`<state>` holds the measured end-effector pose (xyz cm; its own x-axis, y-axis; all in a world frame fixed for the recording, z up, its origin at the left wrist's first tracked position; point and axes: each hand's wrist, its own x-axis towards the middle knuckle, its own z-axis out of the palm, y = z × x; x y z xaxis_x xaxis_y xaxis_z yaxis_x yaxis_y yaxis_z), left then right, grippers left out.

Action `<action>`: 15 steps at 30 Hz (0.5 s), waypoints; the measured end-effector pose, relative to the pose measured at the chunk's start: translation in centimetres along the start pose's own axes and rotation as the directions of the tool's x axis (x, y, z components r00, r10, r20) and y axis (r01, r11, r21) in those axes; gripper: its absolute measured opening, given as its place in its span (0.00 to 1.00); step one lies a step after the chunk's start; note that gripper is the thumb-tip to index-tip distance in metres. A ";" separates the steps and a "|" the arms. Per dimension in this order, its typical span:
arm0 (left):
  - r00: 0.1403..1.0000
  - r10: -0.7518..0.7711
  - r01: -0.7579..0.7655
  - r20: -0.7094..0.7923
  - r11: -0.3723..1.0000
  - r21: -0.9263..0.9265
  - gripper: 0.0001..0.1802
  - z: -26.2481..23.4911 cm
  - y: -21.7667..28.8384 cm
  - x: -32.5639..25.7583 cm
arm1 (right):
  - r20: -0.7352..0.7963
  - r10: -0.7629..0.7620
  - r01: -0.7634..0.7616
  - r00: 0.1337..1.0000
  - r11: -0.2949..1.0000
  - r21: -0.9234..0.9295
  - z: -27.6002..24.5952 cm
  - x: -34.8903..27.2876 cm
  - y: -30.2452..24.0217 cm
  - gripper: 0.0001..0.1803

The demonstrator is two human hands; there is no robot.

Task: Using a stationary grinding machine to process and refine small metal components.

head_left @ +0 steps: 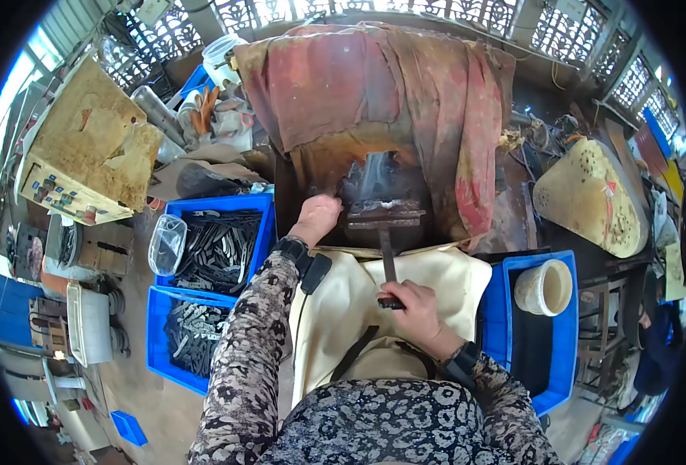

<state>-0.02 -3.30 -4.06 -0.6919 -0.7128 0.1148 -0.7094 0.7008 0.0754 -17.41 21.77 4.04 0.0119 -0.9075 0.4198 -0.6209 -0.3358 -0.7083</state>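
Observation:
My right hand is wrapped round the dark grip of a long-handled metal tool with a wide, flat crosswise head. Some small pieces seem to lie along that head, too blurred to name. The head is inside the front opening of a cloth-draped box, where grey smoke or spray rises. At the left side of the opening my left hand is closed; what its fingers grip, if anything, I cannot make out. A cream apron lies over my lap, below the tool.
Two blue crates on the left hold many dark strips, with a clear plastic tub at the upper one's edge. At right, another blue crate carries a white bucket. A worn control box stands far left.

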 end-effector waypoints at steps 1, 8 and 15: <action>1.000 -0.002 0.002 0.001 1.000 0.005 0.09 0.9 -0.4 0.0 | 0.027 -0.003 0.003 1.000 1.000 0.018 0.1 -0.3 0.0 0.11; 0.999 -0.008 0.009 0.038 1.000 -0.021 0.13 0.6 -0.1 -0.3 | 0.197 0.335 -0.376 0.921 0.898 0.230 -0.3 -0.3 1.1 0.04; 0.950 -0.291 0.185 -0.110 0.814 -0.551 0.12 -6.7 4.8 -3.4 | 0.395 0.622 -0.571 0.677 0.105 0.814 -1.2 8.0 5.9 0.12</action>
<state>-0.18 2.70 2.54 -0.4364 -0.8780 0.1966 -0.6310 0.4544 0.6287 -21.94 12.88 3.94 -0.0684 -0.9223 -0.3803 0.5660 0.2780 -0.7761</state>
